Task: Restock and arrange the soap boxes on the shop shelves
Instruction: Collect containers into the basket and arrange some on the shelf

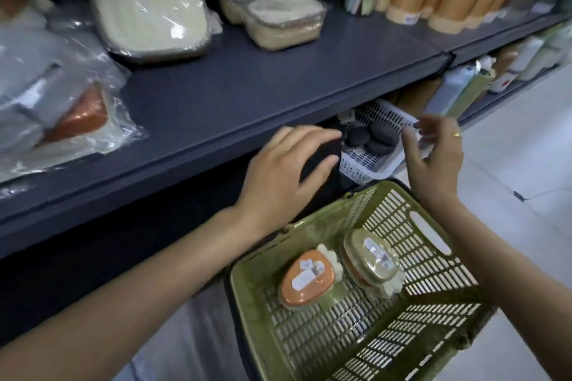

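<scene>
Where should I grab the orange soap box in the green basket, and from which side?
Take the orange soap box from above, fingers and thumb across its narrower width. It lies flat, lid up, on the green basket floor, with the tan soap box close on its right, so the top and long sides look freest. Both hands seem empty.

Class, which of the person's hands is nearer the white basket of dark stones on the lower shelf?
Right. The right hand overlaps the white basket at its right rim; the left hand hovers just left of it.
</scene>
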